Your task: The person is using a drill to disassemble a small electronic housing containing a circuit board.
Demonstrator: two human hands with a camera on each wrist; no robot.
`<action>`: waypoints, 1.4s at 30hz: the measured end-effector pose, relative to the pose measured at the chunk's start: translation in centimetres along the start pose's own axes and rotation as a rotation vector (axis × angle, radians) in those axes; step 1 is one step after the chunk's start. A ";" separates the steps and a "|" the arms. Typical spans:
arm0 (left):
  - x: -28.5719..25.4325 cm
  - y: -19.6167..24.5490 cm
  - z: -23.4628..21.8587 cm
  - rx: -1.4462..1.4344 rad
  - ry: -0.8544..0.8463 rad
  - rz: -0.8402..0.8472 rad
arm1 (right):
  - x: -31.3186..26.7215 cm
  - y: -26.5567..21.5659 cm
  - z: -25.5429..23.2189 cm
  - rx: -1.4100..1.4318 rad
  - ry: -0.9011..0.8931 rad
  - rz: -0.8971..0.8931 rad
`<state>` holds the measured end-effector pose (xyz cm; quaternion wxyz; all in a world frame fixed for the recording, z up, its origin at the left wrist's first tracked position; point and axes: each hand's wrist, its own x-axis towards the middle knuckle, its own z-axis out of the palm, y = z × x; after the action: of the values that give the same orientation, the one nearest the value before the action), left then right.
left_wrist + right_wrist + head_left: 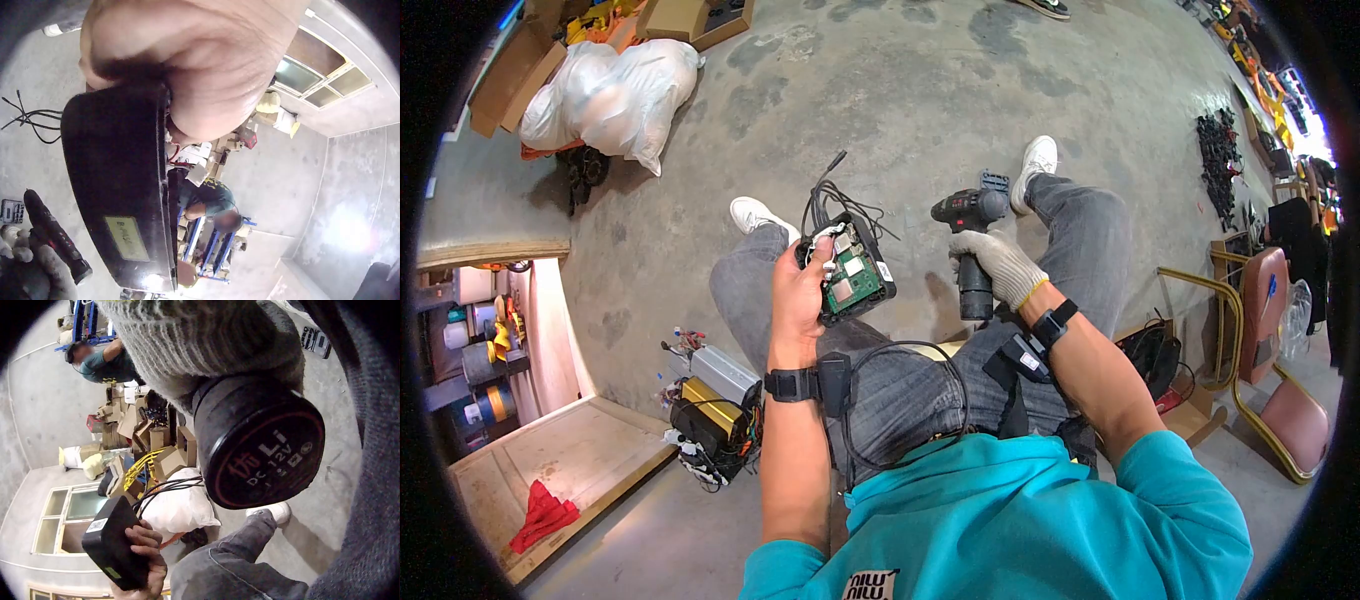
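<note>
My bare left hand (798, 300) grips a black plastic housing (119, 181) by its side. In the head view its uncovered face shows a green circuit board (852, 275) with pale square chips and white connectors near the thumb. Black cables (825, 195) trail from its far end. My right hand (998, 265), in a knitted glove, holds a black cordless drill (972, 210) by the handle. The drill's chuck end points left, towards the housing but apart from it. In the right wrist view the drill's battery base (269, 450) reads Li DC 12V.
A bit case (995, 181) lies on the floor by the right shoe. To the left sit a gold and silver electronic unit (710, 395) and a wooden board with a red cloth (545, 515). White bags (615, 100) stand far left, a chair (1265, 310) at right.
</note>
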<state>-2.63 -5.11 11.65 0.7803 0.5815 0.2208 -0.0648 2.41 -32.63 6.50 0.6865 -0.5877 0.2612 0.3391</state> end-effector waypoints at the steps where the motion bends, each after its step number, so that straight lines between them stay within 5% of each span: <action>1: 0.0 0.0 0.0 0.000 0.000 -0.001 | 0.0 0.0 0.0 0.000 0.001 0.000; 9: -0.3 0.4 1.1 -0.045 0.116 -0.045 | 1.3 1.0 -0.5 -0.033 -0.002 -0.020; 24: -0.5 -0.1 0.6 -0.027 -0.038 0.002 | 0.4 0.4 0.0 0.038 -0.004 0.035; 42: -0.6 0.7 1.8 -0.020 0.084 -0.019 | 0.5 0.2 -0.1 0.003 0.003 0.059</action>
<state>-2.41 -6.70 12.93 0.7755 0.5737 0.2596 -0.0453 2.56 -32.59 6.00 0.6768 -0.5791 0.2799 0.3580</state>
